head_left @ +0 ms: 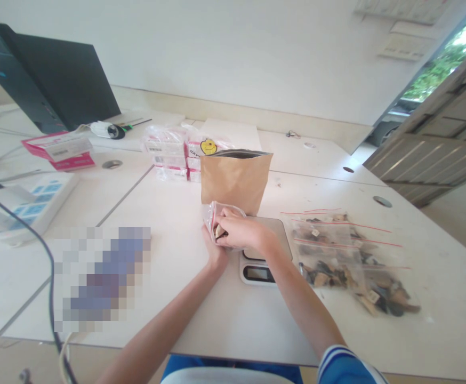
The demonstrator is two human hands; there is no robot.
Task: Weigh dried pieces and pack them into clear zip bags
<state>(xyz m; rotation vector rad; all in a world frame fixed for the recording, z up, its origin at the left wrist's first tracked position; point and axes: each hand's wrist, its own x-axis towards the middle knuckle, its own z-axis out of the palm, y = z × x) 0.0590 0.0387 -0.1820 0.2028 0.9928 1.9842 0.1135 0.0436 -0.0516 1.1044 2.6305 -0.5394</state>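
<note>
A small clear zip bag [209, 213] with a red seal line is held up by my left hand [216, 255], which grips it from below and the left. My right hand [239, 230] reaches into its mouth, fingers closed around pale and dark dried pieces [219, 232]; its fingertips are partly hidden. Just behind stands a brown paper pouch [235, 178], upright with its top open. Under my right wrist is a white kitchen scale [275, 232] with a display at its front, partly covered by my forearm.
Several filled zip bags [329, 272] of dark and tan dried pieces lie to the right. Wrapped pink-and-white boxes [167, 152] stand behind. At left are a black computer case [67, 80], a pink box [63, 149], a white-and-blue box [43, 200] and a black cable [49, 256].
</note>
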